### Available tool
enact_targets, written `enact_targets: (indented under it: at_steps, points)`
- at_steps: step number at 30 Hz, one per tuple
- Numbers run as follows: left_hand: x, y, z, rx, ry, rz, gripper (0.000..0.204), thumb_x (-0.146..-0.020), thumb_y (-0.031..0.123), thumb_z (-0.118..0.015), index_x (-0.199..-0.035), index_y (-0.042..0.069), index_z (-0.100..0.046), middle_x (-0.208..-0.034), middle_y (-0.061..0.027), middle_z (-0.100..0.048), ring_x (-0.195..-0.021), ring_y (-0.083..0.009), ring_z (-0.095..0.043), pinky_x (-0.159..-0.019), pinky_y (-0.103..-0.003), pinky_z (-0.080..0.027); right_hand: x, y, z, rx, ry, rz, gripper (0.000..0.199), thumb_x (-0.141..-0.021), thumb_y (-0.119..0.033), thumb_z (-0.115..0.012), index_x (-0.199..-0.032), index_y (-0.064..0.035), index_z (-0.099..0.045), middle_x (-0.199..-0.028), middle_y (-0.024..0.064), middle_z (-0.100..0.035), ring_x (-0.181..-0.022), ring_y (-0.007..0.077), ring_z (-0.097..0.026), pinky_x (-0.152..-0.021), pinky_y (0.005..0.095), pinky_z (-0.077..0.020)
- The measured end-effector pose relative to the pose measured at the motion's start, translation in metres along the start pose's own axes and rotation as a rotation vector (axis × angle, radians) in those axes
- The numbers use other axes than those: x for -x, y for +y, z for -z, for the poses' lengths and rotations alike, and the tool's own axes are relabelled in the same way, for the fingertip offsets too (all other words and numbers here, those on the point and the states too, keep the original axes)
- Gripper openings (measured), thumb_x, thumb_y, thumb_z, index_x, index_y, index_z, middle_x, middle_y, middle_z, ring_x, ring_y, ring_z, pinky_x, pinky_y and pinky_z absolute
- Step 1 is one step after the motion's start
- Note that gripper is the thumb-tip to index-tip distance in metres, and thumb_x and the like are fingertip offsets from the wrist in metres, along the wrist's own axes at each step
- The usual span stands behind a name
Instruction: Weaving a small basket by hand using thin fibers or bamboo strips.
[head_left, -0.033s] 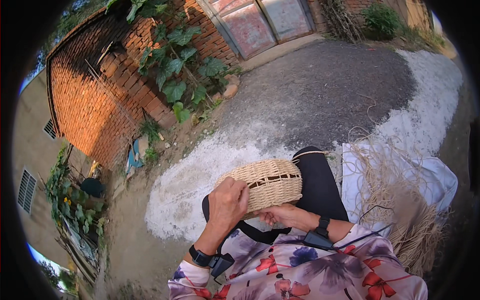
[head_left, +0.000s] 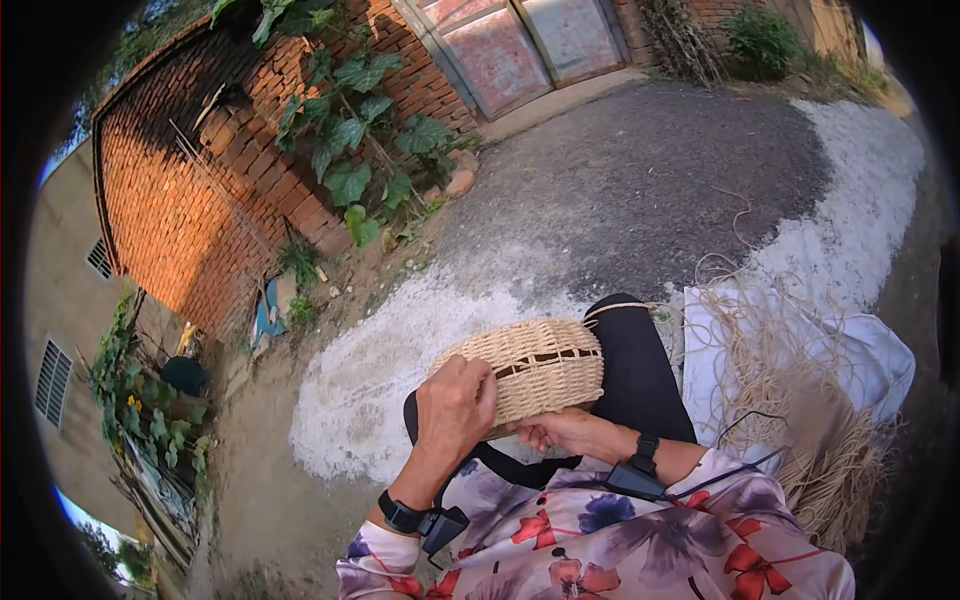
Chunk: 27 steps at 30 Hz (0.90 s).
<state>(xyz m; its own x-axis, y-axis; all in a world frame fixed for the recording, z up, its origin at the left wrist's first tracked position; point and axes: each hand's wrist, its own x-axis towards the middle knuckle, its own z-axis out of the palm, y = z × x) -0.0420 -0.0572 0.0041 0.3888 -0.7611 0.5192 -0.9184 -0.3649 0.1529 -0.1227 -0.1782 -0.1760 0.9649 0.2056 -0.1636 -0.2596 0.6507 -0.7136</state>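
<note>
Sunlit brickwork (head_left: 150, 200) stands beyond grey gravel (head_left: 640, 170). Over the person's dark-trousered lap (head_left: 643, 375), a rounded, pale woven basket (head_left: 550, 390) shows tight corded rows and a strand-crossed dark slit. The left hand (head_left: 456, 405) grips its left end; the right hand (head_left: 570, 431) curls under its near edge, grip unclear.
</note>
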Motion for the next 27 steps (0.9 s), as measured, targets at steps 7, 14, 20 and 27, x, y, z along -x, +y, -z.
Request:
enact_targets:
  at_steps: [7, 14, 20, 27]
  points:
    - [0.007, -0.008, 0.013, 0.112, -0.054, 0.232, 0.006, -0.073, 0.003, -0.063, -0.078, 0.003, -0.059, -0.073, -0.0127, -0.06, -0.062, -0.0257, -0.064, -0.059, -0.035, -0.052, 0.0, -0.002, 0.003, 0.013, 0.002, -0.008, 0.025, -0.095, -0.027, -0.06, -0.104, -0.0059, -0.069, -0.083, -0.0006, -0.06, -0.07, 0.0078, -0.052, -0.061, 0.0211, -0.0412]
    - [0.002, 0.008, -0.002, 0.049, -0.029, 0.061, 0.006, -0.076, 0.003, -0.067, -0.078, 0.004, -0.061, -0.074, -0.0124, -0.062, -0.063, -0.0298, -0.064, -0.057, -0.037, -0.051, 0.001, -0.015, -0.009, 0.183, -0.008, -0.032, 0.028, -0.093, -0.032, -0.061, -0.104, -0.0073, -0.069, -0.083, -0.0003, -0.06, -0.071, 0.0078, -0.052, -0.06, 0.0218, -0.0415]
    - [-0.002, 0.017, -0.014, 0.18, -0.084, 0.162, 0.002, -0.083, 0.005, -0.064, -0.083, 0.003, -0.063, -0.078, -0.0156, -0.066, -0.067, -0.0333, -0.065, -0.058, -0.038, -0.051, 0.025, -0.041, -0.03, 0.657, -0.492, -0.116, 0.031, -0.096, -0.034, -0.053, -0.105, -0.0075, -0.065, -0.09, 0.0019, -0.061, -0.077, 0.0092, -0.056, -0.067, 0.0234, -0.0457]
    - [-0.006, 0.011, 0.004, 0.545, -0.328, 0.363, 0.025, -0.09, 0.009, -0.059, -0.115, 0.005, -0.058, -0.089, -0.0133, -0.068, -0.066, -0.0193, -0.066, -0.054, -0.034, -0.051, 0.093, -0.124, -0.05, 0.881, -0.467, 0.102, 0.023, -0.093, -0.023, -0.054, -0.095, -0.0023, -0.064, -0.083, 0.0046, -0.063, -0.078, 0.0121, -0.059, -0.068, 0.0308, -0.0475]
